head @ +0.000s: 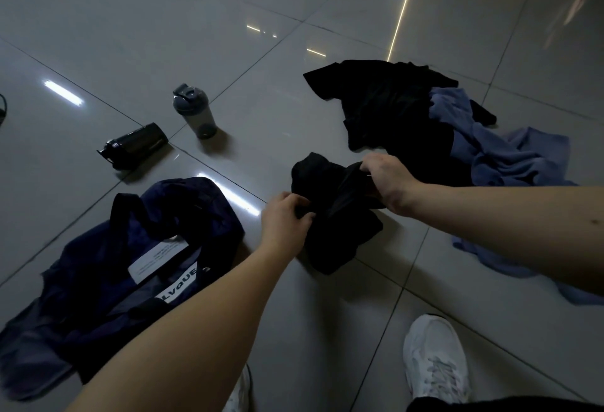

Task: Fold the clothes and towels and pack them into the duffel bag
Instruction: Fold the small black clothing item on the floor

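A grip is closed on the black garment (340, 241) by the left hand (287, 220) and right hand (389, 179), though the bunched cloth may be folded crooked.

This is an indoor room with a hard floor, dimly lit; whether it belongs to a home, a gym or some other building cannot be told. The floor (163, 35) is laid with large glossy grey tiles with thin dark joints, and lamp reflections (63, 93) show in it as white streaks. On the right a thin bright strip of light (403, 9) runs across the tiles. Sports things lie straight on the floor: a navy duffel bag (98, 264), black clothes (385, 107), a blue towel (496, 153), an upright shaker bottle (195, 111) and a black bottle (135, 143) on its side. A white sports shoe (434, 359) stands on the tiles.
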`<state>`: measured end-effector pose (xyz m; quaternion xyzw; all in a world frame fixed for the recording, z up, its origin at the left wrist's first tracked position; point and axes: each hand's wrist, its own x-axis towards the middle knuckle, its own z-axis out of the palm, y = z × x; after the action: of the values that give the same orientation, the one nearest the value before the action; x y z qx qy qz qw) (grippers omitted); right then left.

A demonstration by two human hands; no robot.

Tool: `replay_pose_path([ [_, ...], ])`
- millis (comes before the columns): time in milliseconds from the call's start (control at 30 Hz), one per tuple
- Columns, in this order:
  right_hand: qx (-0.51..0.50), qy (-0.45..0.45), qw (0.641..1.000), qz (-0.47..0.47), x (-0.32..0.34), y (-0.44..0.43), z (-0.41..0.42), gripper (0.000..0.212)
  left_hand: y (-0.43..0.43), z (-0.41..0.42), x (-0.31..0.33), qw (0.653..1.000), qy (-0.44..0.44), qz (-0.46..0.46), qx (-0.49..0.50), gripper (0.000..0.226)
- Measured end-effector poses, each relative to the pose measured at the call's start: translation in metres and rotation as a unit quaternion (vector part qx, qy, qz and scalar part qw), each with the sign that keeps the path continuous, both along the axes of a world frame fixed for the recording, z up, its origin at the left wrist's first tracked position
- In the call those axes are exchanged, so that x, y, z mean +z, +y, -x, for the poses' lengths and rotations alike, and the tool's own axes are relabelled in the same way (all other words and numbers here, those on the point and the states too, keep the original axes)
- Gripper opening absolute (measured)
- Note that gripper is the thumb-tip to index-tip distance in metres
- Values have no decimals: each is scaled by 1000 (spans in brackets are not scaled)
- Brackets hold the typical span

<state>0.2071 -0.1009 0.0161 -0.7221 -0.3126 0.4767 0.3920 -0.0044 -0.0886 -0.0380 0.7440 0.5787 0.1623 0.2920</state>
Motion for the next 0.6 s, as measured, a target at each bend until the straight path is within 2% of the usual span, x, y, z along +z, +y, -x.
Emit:
replay_pose_path([
  [100, -18, 53, 998, 11, 1, 2, 2, 19, 2, -13, 4, 999, -10, 38, -15, 30],
  [200, -58, 153, 987, 10, 2, 3, 8, 18, 2, -16, -3, 996, 15, 87, -20, 37],
  [333, -102, 222, 970, 17, 1, 2, 9, 25, -3, -19, -3, 983, -108, 150, -5, 50],
  [400, -105, 235, 966, 21, -1, 1, 7, 26, -1, -20, -3, 978, -140, 153, 9, 31],
  [500, -102, 231, 967, 26, -7, 1, 1, 26, 5, -19, 0, 979, -141, 145, 39, 7],
  [600, -25, 153, 988, 15, -7, 5, -6, 23, 7, -21, 6, 982, -128, 134, 43, 17],
])
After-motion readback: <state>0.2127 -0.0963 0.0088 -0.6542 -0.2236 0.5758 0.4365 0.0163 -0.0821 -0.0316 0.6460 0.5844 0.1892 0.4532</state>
